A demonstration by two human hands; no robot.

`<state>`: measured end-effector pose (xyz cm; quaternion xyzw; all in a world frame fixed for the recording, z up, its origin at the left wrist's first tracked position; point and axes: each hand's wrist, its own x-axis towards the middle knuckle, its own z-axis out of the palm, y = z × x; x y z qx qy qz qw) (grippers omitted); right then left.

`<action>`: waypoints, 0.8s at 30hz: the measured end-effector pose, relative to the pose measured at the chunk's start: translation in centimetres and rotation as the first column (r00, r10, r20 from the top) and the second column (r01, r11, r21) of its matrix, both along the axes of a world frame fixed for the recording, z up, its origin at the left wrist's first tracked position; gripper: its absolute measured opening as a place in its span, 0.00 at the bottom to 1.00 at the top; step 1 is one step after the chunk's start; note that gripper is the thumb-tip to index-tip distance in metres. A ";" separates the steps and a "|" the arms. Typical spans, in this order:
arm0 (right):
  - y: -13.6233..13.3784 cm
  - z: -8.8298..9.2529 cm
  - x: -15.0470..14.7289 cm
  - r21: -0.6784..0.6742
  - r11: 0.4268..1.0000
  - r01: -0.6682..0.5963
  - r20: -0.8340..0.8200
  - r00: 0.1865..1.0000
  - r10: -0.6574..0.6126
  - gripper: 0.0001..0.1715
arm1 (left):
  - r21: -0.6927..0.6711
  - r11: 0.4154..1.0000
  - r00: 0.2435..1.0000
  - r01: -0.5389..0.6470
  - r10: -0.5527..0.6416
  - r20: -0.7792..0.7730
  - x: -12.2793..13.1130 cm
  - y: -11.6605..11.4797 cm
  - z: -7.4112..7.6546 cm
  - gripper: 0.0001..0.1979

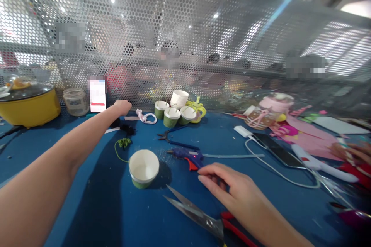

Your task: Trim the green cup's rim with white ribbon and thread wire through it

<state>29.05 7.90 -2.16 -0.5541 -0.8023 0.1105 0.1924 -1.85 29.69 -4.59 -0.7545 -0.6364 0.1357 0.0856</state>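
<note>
Glue gun (185, 153): handle end perhaps hidden by right grip (228, 185).

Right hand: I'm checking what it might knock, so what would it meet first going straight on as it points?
Most likely the handle end of the blue glue gun; the right hand is right beside it, and whether they already touch is unclear.

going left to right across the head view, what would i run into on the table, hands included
Yellow pot → glass jar → lit phone → left hand → lone green-and-white cup → blue glue gun → right hand → black phone
</note>
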 end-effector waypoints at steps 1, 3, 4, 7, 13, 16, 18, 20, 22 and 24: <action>0.0 0.0 0.0 -0.001 1.000 0.000 0.000 1.000 0.000 0.10 | 0.006 1.000 1.000 -0.007 0.007 0.005 0.0 -0.2 0.2 0.16; 0.0 0.1 0.1 0.001 1.000 -0.004 -0.007 1.000 0.004 0.10 | 0.017 1.000 0.999 -0.025 0.024 0.020 -0.2 -0.7 0.9 0.16; 0.0 0.2 0.1 0.004 1.000 -0.006 -0.014 1.000 0.007 0.10 | 0.023 0.999 0.999 -0.036 0.035 0.030 -0.3 -0.9 1.3 0.16; -0.1 0.3 0.0 0.012 1.000 -0.011 -0.031 0.999 0.012 0.10 | 0.045 0.997 0.996 -0.066 0.063 0.068 -1.2 -1.9 2.8 0.16; -0.9 1.0 -0.3 -0.005 1.000 -0.003 -0.091 0.996 0.003 0.10 | 0.084 0.993 0.981 -0.086 0.069 0.182 -4.9 -5.7 6.7 0.07; -1.3 1.6 -0.8 -0.054 0.999 -0.006 -0.158 0.987 -0.003 0.11 | 0.018 0.998 0.959 -0.063 0.056 0.278 -6.7 -9.5 8.6 0.08; -1.6 2.0 -1.2 -0.109 0.994 -0.016 -0.226 0.974 -0.009 0.12 | -0.038 0.999 0.935 -0.033 0.044 0.352 -7.3 -12.6 9.5 0.09; -1.8 2.3 -1.8 -0.180 0.983 -0.047 -0.313 0.950 -0.012 0.14 | -0.087 0.996 0.901 0.001 0.037 0.432 -7.1 -15.7 10.1 0.11; -2.0 2.7 -2.5 -0.245 0.965 -0.096 -0.419 0.908 -0.016 0.16 | -0.206 0.975 0.750 0.086 0.072 0.657 -6.2 -18.5 10.3 0.10; -2.3 3.1 -3.3 -0.273 0.950 -0.154 -0.566 0.824 -0.029 0.20 | -0.286 0.947 0.642 0.147 0.129 0.756 -4.7 -21.1 10.0 0.08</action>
